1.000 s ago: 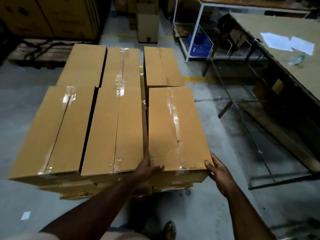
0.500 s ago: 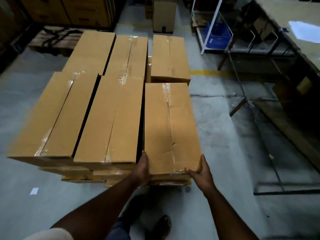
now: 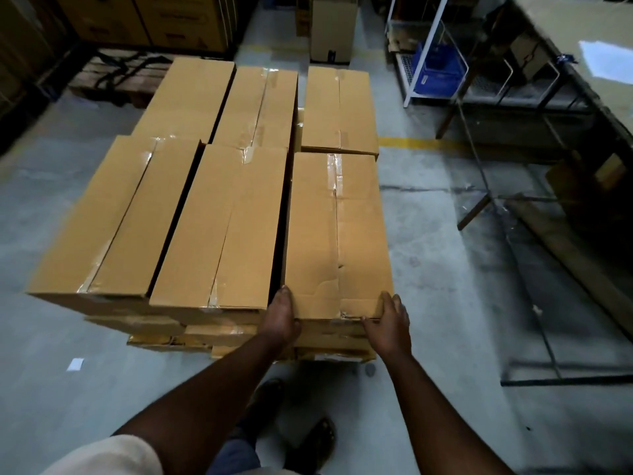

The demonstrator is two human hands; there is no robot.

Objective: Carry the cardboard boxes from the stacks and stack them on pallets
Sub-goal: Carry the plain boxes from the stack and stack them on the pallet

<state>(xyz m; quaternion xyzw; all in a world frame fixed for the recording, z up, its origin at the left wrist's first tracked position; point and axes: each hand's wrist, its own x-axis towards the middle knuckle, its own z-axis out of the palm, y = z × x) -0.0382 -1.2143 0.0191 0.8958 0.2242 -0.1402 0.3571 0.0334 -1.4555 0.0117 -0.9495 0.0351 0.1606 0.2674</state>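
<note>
Both hands, left [image 3: 281, 317] and right [image 3: 388, 322], clamp the near end of the rightmost cardboard box [image 3: 337, 234].

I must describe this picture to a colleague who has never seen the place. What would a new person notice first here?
First, the block of long tan cardboard boxes stacked in layers on the grey floor, filling the middle of the view. Next, the two bare hands at the near end of the front right box: the left hand at its left corner, the right hand at its right corner. A blue crate sits on a low shelf at the upper right.
</note>
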